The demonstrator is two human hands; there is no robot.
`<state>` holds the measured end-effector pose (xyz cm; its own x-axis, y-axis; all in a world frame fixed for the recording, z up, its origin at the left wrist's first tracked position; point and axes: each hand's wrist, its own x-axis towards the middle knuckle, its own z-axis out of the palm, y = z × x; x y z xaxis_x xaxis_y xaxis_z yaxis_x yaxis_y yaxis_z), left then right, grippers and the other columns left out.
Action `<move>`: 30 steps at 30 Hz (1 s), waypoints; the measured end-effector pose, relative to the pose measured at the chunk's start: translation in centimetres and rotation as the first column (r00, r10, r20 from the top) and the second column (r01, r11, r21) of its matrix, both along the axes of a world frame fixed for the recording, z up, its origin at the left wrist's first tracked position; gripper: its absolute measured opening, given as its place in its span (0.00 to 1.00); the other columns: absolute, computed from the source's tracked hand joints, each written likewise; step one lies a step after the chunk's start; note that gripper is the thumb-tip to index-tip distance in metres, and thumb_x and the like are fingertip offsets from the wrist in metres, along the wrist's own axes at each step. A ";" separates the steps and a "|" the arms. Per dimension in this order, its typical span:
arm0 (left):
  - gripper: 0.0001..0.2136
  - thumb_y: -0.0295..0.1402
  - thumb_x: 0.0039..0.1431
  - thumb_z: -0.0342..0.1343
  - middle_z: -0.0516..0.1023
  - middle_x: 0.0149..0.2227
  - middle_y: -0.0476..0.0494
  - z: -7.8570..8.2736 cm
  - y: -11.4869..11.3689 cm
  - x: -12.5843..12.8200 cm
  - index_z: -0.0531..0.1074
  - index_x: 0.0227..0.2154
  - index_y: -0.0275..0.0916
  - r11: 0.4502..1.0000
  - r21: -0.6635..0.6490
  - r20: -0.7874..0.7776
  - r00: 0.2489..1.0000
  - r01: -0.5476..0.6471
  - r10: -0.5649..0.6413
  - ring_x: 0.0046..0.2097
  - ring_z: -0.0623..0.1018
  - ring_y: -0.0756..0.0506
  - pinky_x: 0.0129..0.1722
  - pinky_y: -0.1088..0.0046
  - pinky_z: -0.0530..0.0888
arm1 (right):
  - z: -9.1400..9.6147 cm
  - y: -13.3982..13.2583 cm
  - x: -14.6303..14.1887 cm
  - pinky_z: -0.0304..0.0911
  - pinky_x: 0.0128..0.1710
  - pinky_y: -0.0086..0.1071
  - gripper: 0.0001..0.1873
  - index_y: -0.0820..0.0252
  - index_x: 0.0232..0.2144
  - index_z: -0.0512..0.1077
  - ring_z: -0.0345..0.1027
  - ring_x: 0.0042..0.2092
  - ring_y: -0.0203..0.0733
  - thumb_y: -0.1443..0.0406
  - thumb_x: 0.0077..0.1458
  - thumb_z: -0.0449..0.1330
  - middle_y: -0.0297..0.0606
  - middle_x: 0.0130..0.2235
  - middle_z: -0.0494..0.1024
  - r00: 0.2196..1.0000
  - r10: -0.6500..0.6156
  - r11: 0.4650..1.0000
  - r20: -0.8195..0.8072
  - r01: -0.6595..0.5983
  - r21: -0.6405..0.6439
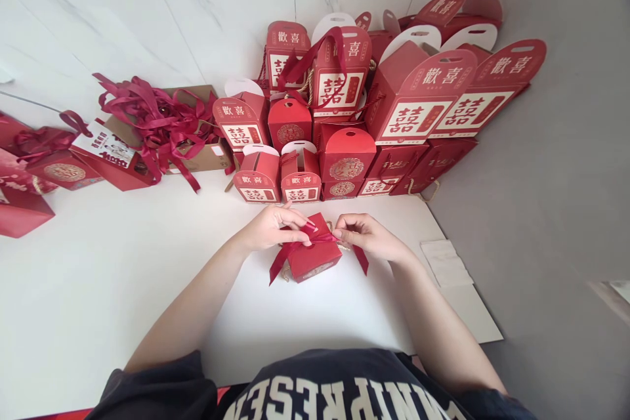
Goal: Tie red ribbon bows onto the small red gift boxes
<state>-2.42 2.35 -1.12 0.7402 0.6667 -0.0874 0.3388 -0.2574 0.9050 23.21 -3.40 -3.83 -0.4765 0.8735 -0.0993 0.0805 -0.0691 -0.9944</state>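
Note:
A small red gift box (316, 258) with a gold emblem on its near side lies on the white table in front of me. Dark red ribbon (281, 261) runs across its top, and its ends hang down at both sides. My left hand (275, 228) pinches the ribbon at the middle of the box between thumb and fingers. At the right of the box, my right hand (365, 234) has thumb and forefinger closed on the ribbon. A twisted gold cord (286, 273) shows at the box's left corner, partly hidden.
Several red boxes with white label panels (418, 119) stand stacked along the wall behind. A cardboard box (209, 156) heaped with loose red ribbon (152, 111) is at the back left, beside more red gift boxes (63, 167). White tissues (445, 262) lie at the right edge, near a grey wall.

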 end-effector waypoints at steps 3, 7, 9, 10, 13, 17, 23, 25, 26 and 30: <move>0.10 0.41 0.56 0.63 0.84 0.30 0.44 -0.2 0.0 0.0 0.81 0.33 0.39 1.000 0.002 0.009 1.000 -0.008 0.008 0.51 0.78 0.43 0.70 0.54 0.43 | 0.6 0.0 1.0 0.55 0.29 0.29 0.20 0.62 0.25 0.71 0.58 0.27 0.33 0.51 0.57 0.62 0.31 0.24 0.67 0.991 0.126 0.991 -0.040 -0.128 -0.043; 0.12 0.41 0.54 0.65 0.84 0.29 0.44 -0.5 0.0 0.2 0.81 0.35 0.38 1.000 -0.021 0.021 1.000 -0.016 0.016 0.45 0.80 0.44 0.69 0.54 0.49 | 1.0 -0.2 1.2 0.58 0.29 0.30 0.15 0.62 0.29 0.77 0.63 0.27 0.35 0.55 0.56 0.64 0.34 0.25 0.72 0.977 0.156 0.986 -0.144 -0.162 -0.029; 0.12 0.42 0.51 0.66 0.84 0.30 0.44 -0.5 -0.1 0.3 0.81 0.33 0.38 1.000 -0.021 0.010 1.000 -0.024 0.024 0.40 0.81 0.45 0.69 0.55 0.50 | 1.3 -0.3 0.5 0.62 0.33 0.32 0.12 0.60 0.32 0.79 0.66 0.30 0.37 0.56 0.57 0.65 0.37 0.30 0.75 0.985 0.081 0.994 -0.152 -0.069 0.080; 0.12 0.42 0.50 0.67 0.84 0.31 0.44 -0.5 -0.2 0.3 0.81 0.31 0.38 1.000 -0.015 0.005 1.000 -0.022 0.022 0.39 0.81 0.46 0.68 0.55 0.50 | 1.4 -0.3 0.0 0.63 0.35 0.34 0.11 0.58 0.34 0.80 0.67 0.33 0.39 0.57 0.57 0.64 0.38 0.32 0.76 0.989 0.041 0.988 -0.138 -0.020 0.150; 0.13 0.43 0.49 0.67 0.84 0.32 0.44 -0.3 -0.3 0.5 0.81 0.31 0.38 1.000 -0.002 -0.005 1.000 -0.007 0.007 0.38 0.81 0.46 0.68 0.55 0.51 | 1.5 -0.4 -1.4 0.63 0.41 0.38 0.10 0.53 0.39 0.81 0.68 0.37 0.41 0.57 0.60 0.62 0.38 0.34 0.77 0.998 -0.031 0.932 -0.054 0.048 0.360; 0.12 0.41 0.50 0.67 0.83 0.33 0.45 -0.1 -0.5 0.5 0.81 0.32 0.38 1.000 0.006 -0.012 1.000 -0.005 0.005 0.39 0.81 0.46 0.68 0.56 0.52 | 1.5 -0.4 -2.7 0.58 0.48 0.42 0.11 0.51 0.43 0.79 0.68 0.37 0.41 0.58 0.63 0.59 0.36 0.34 0.79 0.993 -0.078 0.847 0.083 0.022 0.531; 0.10 0.40 0.51 0.67 0.83 0.37 0.46 0.3 -0.5 0.4 0.81 0.32 0.40 0.998 0.063 -0.032 0.999 0.025 -0.023 0.43 0.81 0.45 0.68 0.59 0.49 | 1.8 -1.0 -3.6 0.51 0.53 0.43 0.12 0.52 0.48 0.76 0.68 0.39 0.42 0.63 0.66 0.54 0.38 0.37 0.78 0.942 -0.180 0.750 0.284 -0.055 0.659; 0.09 0.40 0.51 0.67 0.83 0.39 0.47 0.6 -0.6 0.5 0.81 0.32 0.40 0.996 0.075 -0.036 0.998 0.045 -0.043 0.44 0.80 0.44 0.69 0.59 0.46 | 2.1 -1.2 -3.8 0.50 0.53 0.43 0.13 0.52 0.49 0.75 0.66 0.39 0.41 0.64 0.67 0.53 0.38 0.37 0.77 0.914 -0.218 0.712 0.343 -0.092 0.696; 0.09 0.39 0.52 0.67 0.83 0.39 0.48 0.7 -0.6 0.5 0.81 0.32 0.40 0.996 0.081 -0.036 0.998 0.048 -0.045 0.45 0.80 0.45 0.69 0.59 0.45 | 2.2 -1.3 -3.9 0.50 0.52 0.43 0.14 0.52 0.49 0.75 0.66 0.39 0.41 0.65 0.67 0.52 0.38 0.36 0.76 0.902 -0.227 0.699 0.366 -0.111 0.707; 0.08 0.38 0.57 0.62 0.83 0.36 0.47 1.0 -0.9 0.5 0.81 0.28 0.40 0.996 0.086 -0.046 0.999 0.033 -0.029 0.45 0.80 0.45 0.69 0.60 0.48 | 2.4 -1.3 -3.8 0.52 0.51 0.42 0.12 0.53 0.48 0.73 0.67 0.41 0.42 0.68 0.64 0.55 0.38 0.37 0.75 0.929 -0.188 0.728 0.320 -0.086 0.680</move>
